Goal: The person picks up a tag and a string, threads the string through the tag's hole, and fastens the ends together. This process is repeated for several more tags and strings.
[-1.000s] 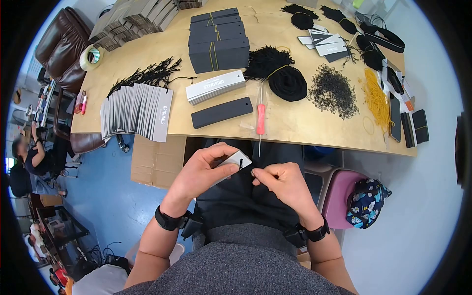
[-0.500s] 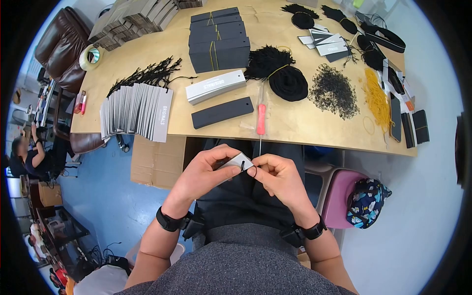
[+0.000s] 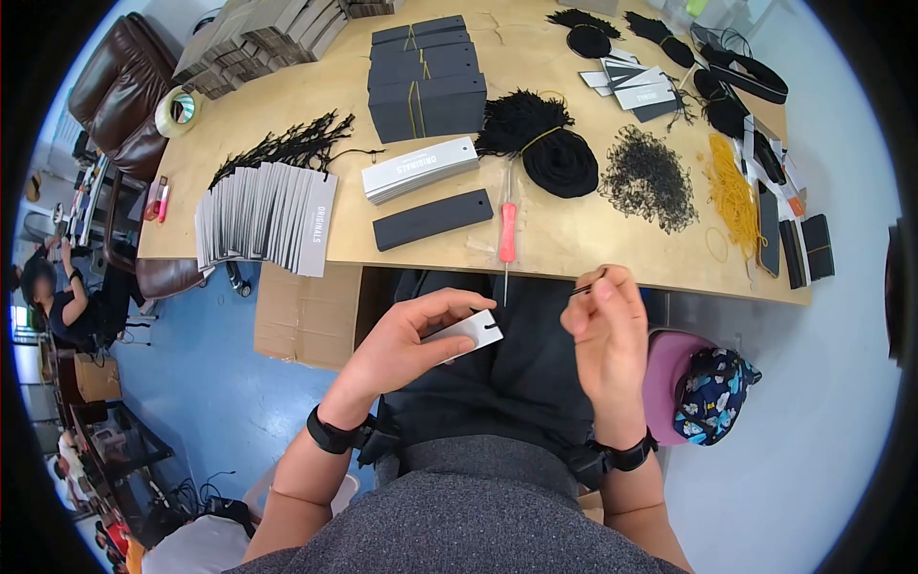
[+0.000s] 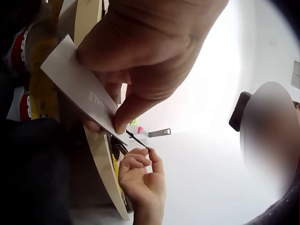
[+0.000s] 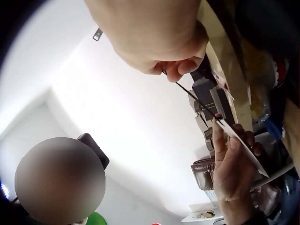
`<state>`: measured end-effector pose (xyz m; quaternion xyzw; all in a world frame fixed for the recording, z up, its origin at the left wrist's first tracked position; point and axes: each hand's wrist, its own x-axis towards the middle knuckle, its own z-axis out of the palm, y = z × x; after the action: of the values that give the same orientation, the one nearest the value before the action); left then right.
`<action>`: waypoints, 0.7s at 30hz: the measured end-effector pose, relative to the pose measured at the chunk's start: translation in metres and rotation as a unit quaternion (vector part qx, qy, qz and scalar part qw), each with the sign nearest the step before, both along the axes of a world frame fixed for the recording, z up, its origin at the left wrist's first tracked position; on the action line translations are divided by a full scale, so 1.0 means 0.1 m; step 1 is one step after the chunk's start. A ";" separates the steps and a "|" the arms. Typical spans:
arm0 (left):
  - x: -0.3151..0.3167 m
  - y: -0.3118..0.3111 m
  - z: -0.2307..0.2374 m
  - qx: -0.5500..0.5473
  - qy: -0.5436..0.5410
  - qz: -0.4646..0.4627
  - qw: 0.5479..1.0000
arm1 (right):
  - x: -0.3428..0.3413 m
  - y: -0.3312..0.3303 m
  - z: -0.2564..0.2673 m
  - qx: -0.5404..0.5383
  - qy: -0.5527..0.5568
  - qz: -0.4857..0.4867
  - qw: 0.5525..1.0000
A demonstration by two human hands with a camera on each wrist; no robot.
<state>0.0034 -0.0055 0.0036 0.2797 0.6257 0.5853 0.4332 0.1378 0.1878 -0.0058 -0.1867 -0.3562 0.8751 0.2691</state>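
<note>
The left hand [image 3: 397,340] pinches 1 white tag [image 3: 482,336] between thumb and fingers, its corded end jutting past the thumb tip. From there 1 black cord [image 5: 197,100] runs straight to the right hand [image 3: 614,340], pinched in its fingertips.

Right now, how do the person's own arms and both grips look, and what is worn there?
The left grip and right grip are bare hands, without gloves. Both forearms are uncovered, each with a black wrist strap and a blocky black device. The top is dark grey and speckled.
</note>
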 end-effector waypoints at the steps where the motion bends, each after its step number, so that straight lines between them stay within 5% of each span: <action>1: 0.00 0.00 0.00 0.000 0.001 0.001 1.000 | 0.00 0.03 0.04 0.012 -0.008 -0.027 1.000; 4: -0.01 -0.02 0.03 -0.006 0.005 -0.002 1.000 | 0.02 0.14 0.06 0.050 -0.027 -0.035 0.998; 6: -0.04 -0.04 0.09 -0.012 0.150 -0.060 0.987 | 0.03 0.16 0.06 0.025 -0.021 -0.048 0.998; 10: 0.02 -0.06 0.24 0.006 0.210 -0.079 0.975 | 0.04 0.14 -0.02 -0.016 -0.030 -0.059 0.998; 17: -0.24 -0.15 0.60 -0.030 0.050 0.075 0.995 | 0.02 0.19 0.11 -0.006 -0.013 0.082 0.997; 21: -0.85 -0.17 0.67 -0.022 0.148 0.201 0.968 | 0.03 0.09 0.14 0.062 -0.053 0.131 0.988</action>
<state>-0.0819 -0.0224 0.0709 0.2228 0.7388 0.5985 0.2152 0.1412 0.1973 0.0084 -0.1678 -0.4454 0.8676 0.1439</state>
